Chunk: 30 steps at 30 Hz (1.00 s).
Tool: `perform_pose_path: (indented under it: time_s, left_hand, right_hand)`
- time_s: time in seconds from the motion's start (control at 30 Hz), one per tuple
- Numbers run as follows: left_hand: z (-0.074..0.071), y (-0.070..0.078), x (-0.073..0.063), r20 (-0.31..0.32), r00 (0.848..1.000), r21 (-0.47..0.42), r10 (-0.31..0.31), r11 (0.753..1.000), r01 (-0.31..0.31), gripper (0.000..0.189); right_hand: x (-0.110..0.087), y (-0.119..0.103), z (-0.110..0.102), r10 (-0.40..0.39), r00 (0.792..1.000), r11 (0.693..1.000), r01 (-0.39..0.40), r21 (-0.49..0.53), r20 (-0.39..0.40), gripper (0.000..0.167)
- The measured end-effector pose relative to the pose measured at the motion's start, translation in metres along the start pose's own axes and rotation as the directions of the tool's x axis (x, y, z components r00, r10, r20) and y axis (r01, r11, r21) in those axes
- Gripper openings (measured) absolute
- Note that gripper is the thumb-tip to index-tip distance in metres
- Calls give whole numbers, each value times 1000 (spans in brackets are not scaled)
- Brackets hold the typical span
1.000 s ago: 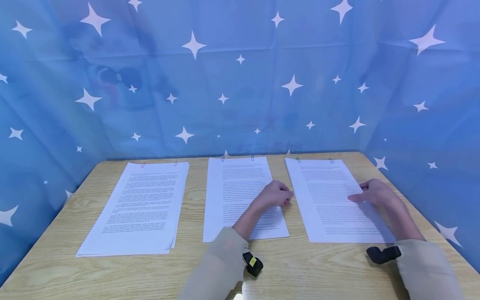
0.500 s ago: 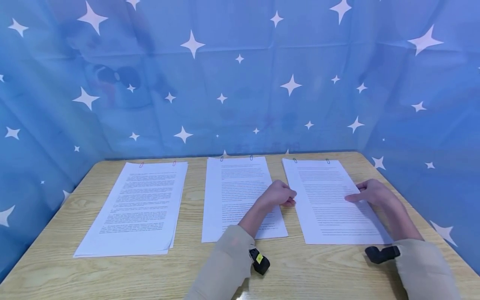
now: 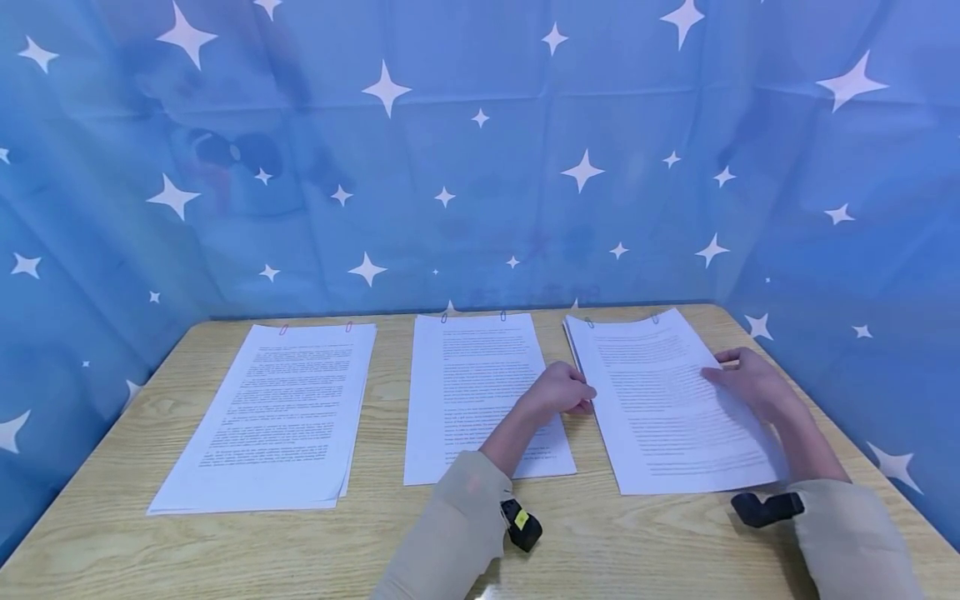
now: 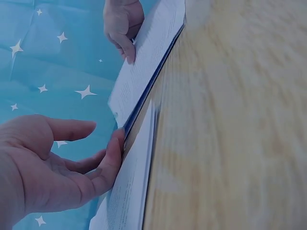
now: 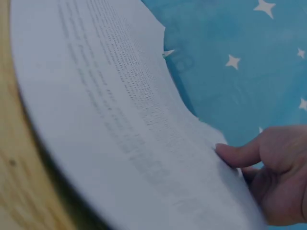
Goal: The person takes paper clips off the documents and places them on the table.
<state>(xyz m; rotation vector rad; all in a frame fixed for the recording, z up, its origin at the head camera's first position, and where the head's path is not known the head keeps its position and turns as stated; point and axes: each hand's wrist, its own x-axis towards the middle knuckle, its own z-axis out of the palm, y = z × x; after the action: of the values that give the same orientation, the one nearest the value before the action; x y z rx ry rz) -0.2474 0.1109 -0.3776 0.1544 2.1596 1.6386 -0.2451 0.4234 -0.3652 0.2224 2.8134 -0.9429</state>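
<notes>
At the right of the table lies a stack of printed paper (image 3: 645, 417), its top edge carrying two paper clips (image 3: 590, 323). My right hand (image 3: 752, 385) pinches the stack's right edge between thumb and fingers. That side is lifted, and in the right wrist view the sheets (image 5: 96, 120) bow into a curve. My left hand (image 3: 553, 393) reaches over the middle paper stack (image 3: 465, 400) to the right stack's left edge. In the left wrist view, the left hand (image 4: 62, 167) has its thumb held apart, fingertips right at that edge.
A third printed stack (image 3: 277, 425) with reddish paper clips (image 3: 283, 330) lies at the left of the wooden table (image 3: 585, 542). Blue curtains (image 3: 465, 225) with white stars hang along the table's back and sides. Both sleeves carry black wrist devices (image 3: 521, 525).
My right hand has raised the right side of the right stack, which now curves upward. The left hand has moved slightly right, to the stack's left edge.
</notes>
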Motion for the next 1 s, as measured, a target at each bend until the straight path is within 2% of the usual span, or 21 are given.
perform_pose_path:
  time_s: [0.17, 0.4, 0.53, 0.63, 0.73, 0.83, 0.93, 1.0]
  left_hand:
    - [0, 0, -1, 21, 999, -2, 26, 1000, -26, 10]
    - [1, 0, -1, 3, 1000, -89, 27, 996, -26, 7]
    - [0, -1, -1, -6, 999, -137, 46, 989, -46, 13]
    - [0, 0, -2, -48, 997, -130, 64, 989, -69, 19]
    - [-2, 2, -5, -116, 990, -81, 85, 992, -95, 23]
    - [-5, 2, -7, -169, 979, -44, 113, 991, -122, 24]
    - [-10, 3, -9, -198, 971, -43, 137, 988, -148, 22]
    - [-13, 4, -10, -198, 969, -80, 150, 982, -169, 20]
  right_hand:
    - [1, -3, 2, -102, 992, 993, 97, -67, -80, 61]
    - [0, -9, -1, -208, 966, 978, 204, -42, -154, 54]
    - [-3, -11, -3, -215, 961, 975, 221, 17, -172, 57]
    - [-5, -14, -4, -225, 953, 968, 243, 69, -202, 55]
    - [-6, -17, -5, -231, 942, 959, 263, 106, -245, 56]
    - [-8, -21, -5, -214, 939, 954, 260, 151, -268, 60]
    - [-10, -25, -5, -201, 939, 940, 265, 215, -278, 61]
    - [-11, -29, -5, -198, 937, 932, 272, 241, -289, 60]
